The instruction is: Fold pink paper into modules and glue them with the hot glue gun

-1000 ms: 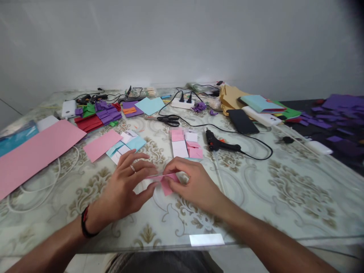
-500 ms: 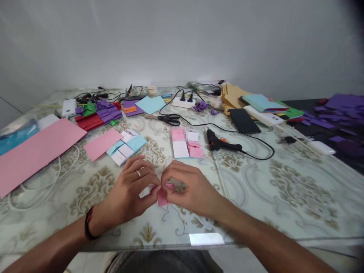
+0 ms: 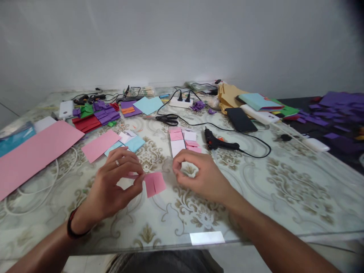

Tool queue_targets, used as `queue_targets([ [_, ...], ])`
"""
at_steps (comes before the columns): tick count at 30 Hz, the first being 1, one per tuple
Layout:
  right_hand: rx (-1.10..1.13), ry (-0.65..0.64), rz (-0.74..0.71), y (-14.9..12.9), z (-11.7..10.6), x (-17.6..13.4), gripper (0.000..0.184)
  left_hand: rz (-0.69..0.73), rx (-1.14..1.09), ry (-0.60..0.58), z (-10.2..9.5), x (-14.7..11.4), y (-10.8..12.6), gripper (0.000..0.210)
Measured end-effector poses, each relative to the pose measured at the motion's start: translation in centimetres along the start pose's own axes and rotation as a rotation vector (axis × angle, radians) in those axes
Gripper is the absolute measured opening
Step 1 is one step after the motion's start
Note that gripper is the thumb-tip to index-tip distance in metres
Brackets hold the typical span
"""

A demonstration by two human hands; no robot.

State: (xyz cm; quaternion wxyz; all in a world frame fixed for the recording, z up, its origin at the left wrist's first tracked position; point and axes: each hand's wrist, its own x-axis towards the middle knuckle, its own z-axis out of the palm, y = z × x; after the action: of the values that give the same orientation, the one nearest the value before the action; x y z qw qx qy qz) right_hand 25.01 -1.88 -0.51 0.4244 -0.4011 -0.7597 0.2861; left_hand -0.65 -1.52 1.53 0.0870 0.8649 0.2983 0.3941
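My left hand (image 3: 118,182) pinches a small pink paper piece (image 3: 155,184) between thumb and fingers. The paper sticks out to the right of the fingertips, with a short dark slit or fold line down its middle. Part of it is hidden by the fingers. My right hand (image 3: 197,172) hovers to the right of the paper, apart from it. Its thumb and index finger meet in a ring, and nothing shows between them. Just beyond that hand lies a card with pink and white paper squares (image 3: 178,142), its lower part covered by the hand.
A glue gun (image 3: 218,140) lies right of the card, its cord curving across the table. Black-handled scissors (image 3: 167,119) and a white power strip (image 3: 181,102) are farther back. Pink sheets (image 3: 42,155) and a light blue folded paper (image 3: 135,143) lie left. A phone (image 3: 241,119) rests right.
My hands have drawn apart. The right hand has let go of the pink paper and moved right; the left has moved left, carrying the paper, now more exposed.
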Motion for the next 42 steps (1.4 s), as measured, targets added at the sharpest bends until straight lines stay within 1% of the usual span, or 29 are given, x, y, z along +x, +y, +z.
queue_targets([
  [3, 0.053, 0.013, -0.018, -0.4, 0.0, 0.0, 0.011, 0.034, 0.027, -0.009, 0.3, -0.1, 0.1, 0.017],
  [7, 0.090, -0.071, -0.046, -0.9, 1.2, -0.4, 0.009, 0.058, 0.037, -0.024, 1.3, -0.3, 0.6, 0.017],
  [10, 0.089, -0.104, -0.031, -0.9, 1.9, -0.7, 0.011, 0.059, 0.014, -0.039, 1.8, -0.4, 0.7, 0.018],
  [15, 0.053, -0.066, -0.026, -0.7, 1.8, -0.7, 0.016, 0.049, 0.010, -0.047, 1.6, -0.4, 0.3, 0.015],
  [18, 0.038, -0.083, -0.045, -0.6, 1.7, -0.7, 0.017, 0.048, 0.003, -0.060, 1.5, -0.3, 0.3, 0.017],
  [22, 0.027, -0.096, -0.109, -0.5, 2.1, -0.9, 0.010, 0.040, -0.033, -0.071, 1.8, -0.3, 0.6, 0.019],
  [27, 0.002, -0.075, -0.170, -0.4, 2.7, -1.0, 0.016, 0.037, -0.065, -0.085, 2.2, -0.4, 0.9, 0.022],
  [32, -0.021, -0.082, -0.205, -0.6, 3.0, -1.1, 0.018, 0.027, -0.054, -0.086, 2.5, -0.5, 1.0, 0.023],
  [37, -0.015, -0.061, -0.228, -0.8, 3.1, -1.2, 0.017, 0.026, -0.060, -0.097, 2.1, -0.4, 1.0, 0.023],
  [42, -0.021, -0.046, -0.199, -0.9, 2.6, -1.0, 0.018, 0.006, -0.079, -0.146, 1.0, 0.2, 0.8, 0.023],
])
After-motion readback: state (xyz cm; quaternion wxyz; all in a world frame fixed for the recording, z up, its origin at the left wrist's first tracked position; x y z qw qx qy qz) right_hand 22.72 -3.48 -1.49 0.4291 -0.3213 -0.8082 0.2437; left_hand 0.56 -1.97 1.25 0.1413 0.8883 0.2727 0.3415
